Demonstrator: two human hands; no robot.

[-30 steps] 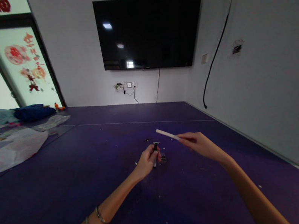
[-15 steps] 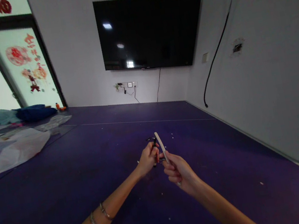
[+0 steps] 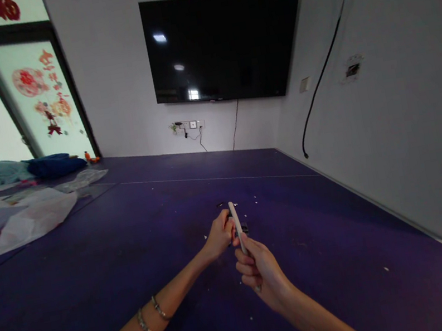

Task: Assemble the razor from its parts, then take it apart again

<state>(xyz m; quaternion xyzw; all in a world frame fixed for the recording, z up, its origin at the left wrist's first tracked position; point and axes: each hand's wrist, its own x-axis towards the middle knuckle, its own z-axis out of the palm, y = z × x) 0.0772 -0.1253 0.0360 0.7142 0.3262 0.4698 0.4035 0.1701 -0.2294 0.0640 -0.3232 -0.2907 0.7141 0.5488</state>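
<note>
Closed around a pale, slim, slightly curved stick (image 3: 234, 215), my right hand (image 3: 263, 266) is just above the purple surface (image 3: 179, 319). The stick's upper end points away from me; its lower end shows below my fingers. My left hand (image 3: 219, 236) is closed on a small dark object (image 3: 244, 229), mostly hidden behind the stick and fingers, so its kind is unclear. The stick crosses in front of the left fingertips; I cannot tell whether they touch. Beyond the hands lies a small dark piece (image 3: 219, 204).
Tiny white bits are scattered over the purple surface. At the left lie white plastic sheeting (image 3: 39, 218) and blue cloth (image 3: 55, 165). A television (image 3: 222, 46) hangs on the far wall. A black cable (image 3: 325, 66) dangles at the right wall.
My right hand has moved slightly left and toward me, bringing the pale stick lower and across the left fingertips. The dark object in my left hand now shows to the right of the stick.
</note>
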